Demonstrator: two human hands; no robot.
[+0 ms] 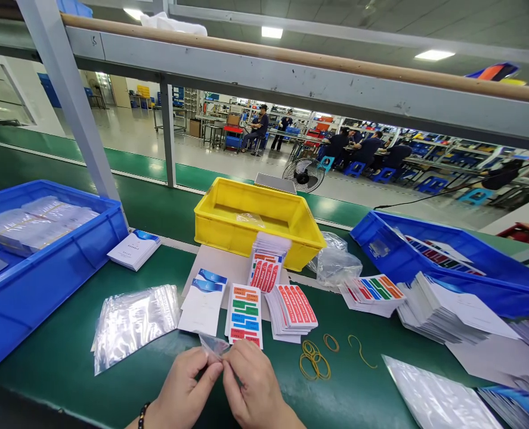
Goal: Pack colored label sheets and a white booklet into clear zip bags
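Observation:
My left hand [184,381] and my right hand [254,380] meet at the front of the green bench, fingertips pinched together on a small clear plastic bag [213,344]. Most of the bag is hidden by my fingers, and its contents cannot be made out. Just beyond lie white booklets with a blue top [204,301], a sheet of coloured stickers [245,313] and a stack of red label sheets [294,307]. Flat clear bags [136,322] are piled to the left of my hands. To the right, several yellow rubber bands [314,359] rest on the bench.
A yellow bin [250,229] stands at the back, with blue bins on the left [53,262] and right [452,262]. Paper stacks [441,310] and more clear bags [438,393] lie at right. A metal post [70,95] rises at left. People sit farther off.

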